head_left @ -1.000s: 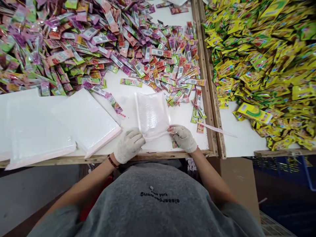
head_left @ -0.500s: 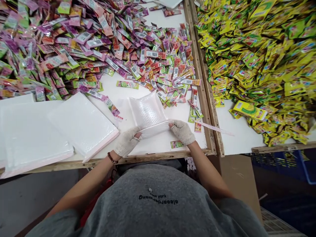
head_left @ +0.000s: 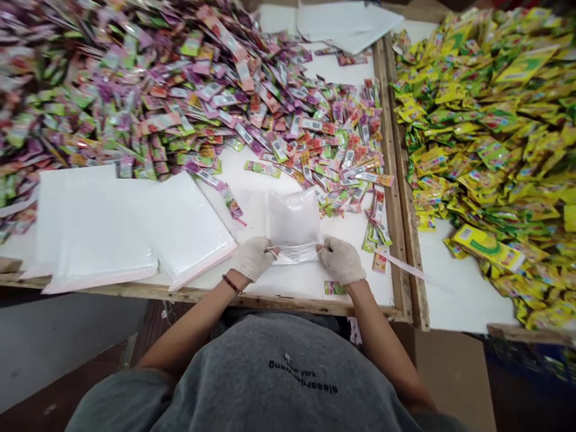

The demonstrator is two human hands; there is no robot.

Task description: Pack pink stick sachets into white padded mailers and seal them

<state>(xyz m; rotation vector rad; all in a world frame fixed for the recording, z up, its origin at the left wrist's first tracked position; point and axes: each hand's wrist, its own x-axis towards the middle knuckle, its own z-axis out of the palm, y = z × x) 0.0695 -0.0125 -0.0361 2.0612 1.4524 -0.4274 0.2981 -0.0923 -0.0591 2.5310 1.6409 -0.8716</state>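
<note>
A small translucent plastic bubble mailer (head_left: 293, 217) lies on the white table in front of me, puffed out at its far end. Its near edge is gripped at both corners. My left hand (head_left: 255, 258), in a pale knitted glove, pinches the left corner. At the right corner my right hand (head_left: 342, 260), gloved the same way, has its fingers closed on the edge. What is inside the mailer I cannot make out. By my right wrist lies a green snack sachet (head_left: 334, 288).
White bubble mailers (head_left: 191, 228) lie at the left, with more white sheets (head_left: 346, 24) at the back. A heap of pink and purple sachets (head_left: 180, 102) covers the far side. Wooden rails (head_left: 398, 180) divide it from yellow packets (head_left: 477, 138). A pink-white strip (head_left: 405, 265) crosses the rails.
The camera view has shifted, so the scene sits farther right and lower. Both hands still hold the mailer's near edge, which now looks more folded and level.
</note>
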